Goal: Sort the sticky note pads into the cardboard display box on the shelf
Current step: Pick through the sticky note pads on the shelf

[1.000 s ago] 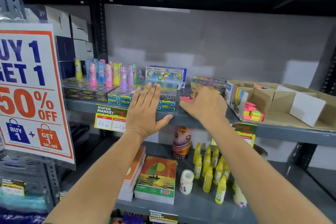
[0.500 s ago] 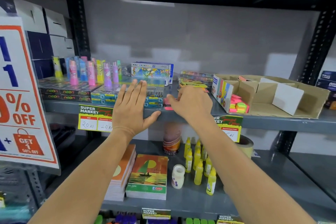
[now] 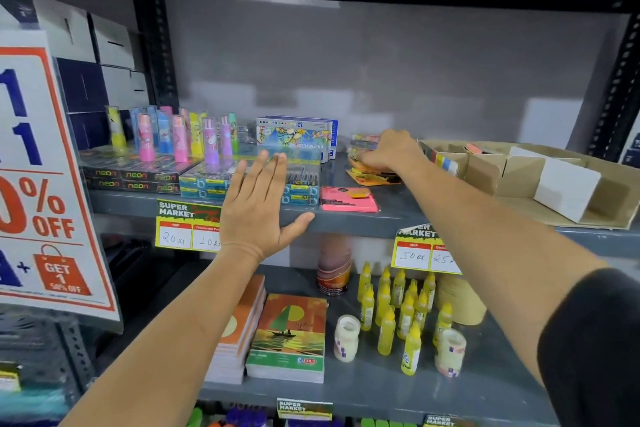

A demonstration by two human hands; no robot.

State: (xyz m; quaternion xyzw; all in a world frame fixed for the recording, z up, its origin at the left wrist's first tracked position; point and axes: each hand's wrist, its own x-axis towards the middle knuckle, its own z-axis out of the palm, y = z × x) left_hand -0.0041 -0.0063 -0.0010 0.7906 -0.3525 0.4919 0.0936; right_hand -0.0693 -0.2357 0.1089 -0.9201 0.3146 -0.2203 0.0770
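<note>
A pink sticky note pad (image 3: 348,199) lies flat near the front of the grey shelf (image 3: 391,218). Behind it is a low pile of orange and yellow pads (image 3: 375,179), with more wrapped pads (image 3: 362,141) further back. My right hand (image 3: 389,152) lies on top of that pile with its fingers curled down over it; its grip is hidden. The cardboard display box (image 3: 519,163) stands just right of this hand, with coloured pads (image 3: 445,163) in its leftmost compartment. My left hand (image 3: 258,208) is flat and open in front of the shelf edge, the thumb touching it.
Flat marker boxes (image 3: 301,184), neon boxes (image 3: 131,177), upright pastel tubes (image 3: 180,139) and an oil-pastel box (image 3: 294,137) fill the shelf's left. A sale sign (image 3: 45,184) hangs at the left. Notebooks (image 3: 287,336) and yellow glue bottles (image 3: 398,308) stand on the lower shelf.
My right hand has left the pink pad at the shelf front and moved back and right onto the orange and yellow pile. The pink pad now lies uncovered. My left hand has hardly moved.
</note>
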